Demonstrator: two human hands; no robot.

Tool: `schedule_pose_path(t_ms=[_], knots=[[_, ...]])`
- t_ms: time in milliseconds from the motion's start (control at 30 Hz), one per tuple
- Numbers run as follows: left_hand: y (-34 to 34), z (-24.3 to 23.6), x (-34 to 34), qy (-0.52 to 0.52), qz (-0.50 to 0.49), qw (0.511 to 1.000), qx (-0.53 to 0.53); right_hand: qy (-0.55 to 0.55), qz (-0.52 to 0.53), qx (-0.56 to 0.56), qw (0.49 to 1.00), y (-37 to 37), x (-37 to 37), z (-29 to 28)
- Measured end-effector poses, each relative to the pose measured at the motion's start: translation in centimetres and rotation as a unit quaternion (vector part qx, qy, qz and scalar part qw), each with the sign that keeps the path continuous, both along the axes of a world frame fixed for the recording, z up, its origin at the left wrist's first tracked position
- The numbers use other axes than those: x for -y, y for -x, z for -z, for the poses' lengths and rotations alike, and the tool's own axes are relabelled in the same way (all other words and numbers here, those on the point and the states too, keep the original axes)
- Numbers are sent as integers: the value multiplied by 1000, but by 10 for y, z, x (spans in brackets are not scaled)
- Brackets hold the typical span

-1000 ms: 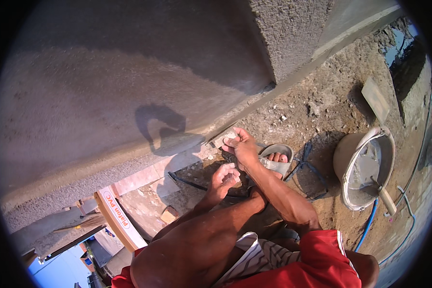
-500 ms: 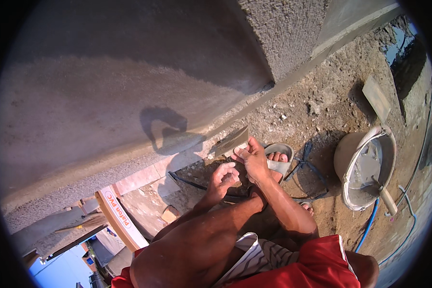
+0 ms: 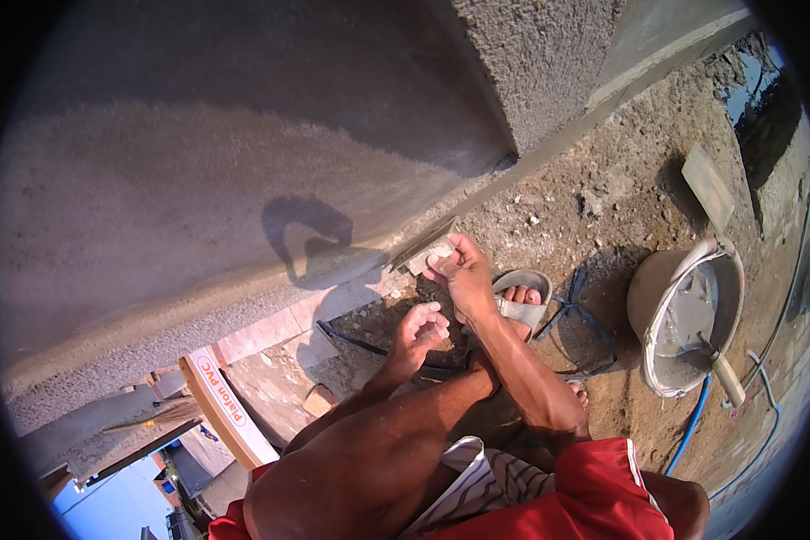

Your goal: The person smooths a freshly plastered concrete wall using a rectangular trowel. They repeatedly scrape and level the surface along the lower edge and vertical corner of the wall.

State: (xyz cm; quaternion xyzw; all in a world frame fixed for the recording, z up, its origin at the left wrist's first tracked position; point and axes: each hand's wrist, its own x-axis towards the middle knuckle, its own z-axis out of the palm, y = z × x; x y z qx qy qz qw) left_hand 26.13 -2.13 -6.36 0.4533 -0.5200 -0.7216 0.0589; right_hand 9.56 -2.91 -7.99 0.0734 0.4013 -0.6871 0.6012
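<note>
My right hand (image 3: 463,274) grips a small float or trowel (image 3: 427,252) with a pale handle, held against the foot of the plastered wall (image 3: 243,162). My left hand (image 3: 418,333) hovers just below it, fingers loosely curled and apart, with nothing visible in them. Right of my sandalled foot (image 3: 517,306) stands a bucket (image 3: 648,297) of wet grey mix, with a wooden-handled tool (image 3: 724,373) standing in it. Beyond the bucket's top rim lies a flat grey rectangular tool (image 3: 706,184).
Blue hose (image 3: 688,423) and dark cord (image 3: 571,306) cross the rubble-strewn ground (image 3: 585,216). A rough column (image 3: 544,72) juts from the wall. At lower left are a long white board (image 3: 220,405), a straw broom (image 3: 162,414) and a brick piece (image 3: 319,400).
My right hand and its float dropped toward my body half a second ago and have now moved back up along the wall's foot. My left hand has barely moved.
</note>
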Motion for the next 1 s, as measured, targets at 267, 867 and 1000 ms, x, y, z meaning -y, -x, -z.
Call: schedule_pose_path(t_ms=[267, 867, 1000], knots=[[19, -17, 2, 92, -4, 993, -81, 120, -68, -191, 972, -24, -27, -66], [-6, 11, -8, -30, -61, 998, 5, -10, -54, 66, 996, -37, -5, 47], [-7, 10, -5, -21, -43, 999, 14, 8, -32, 74, 997, -40, 0, 46]])
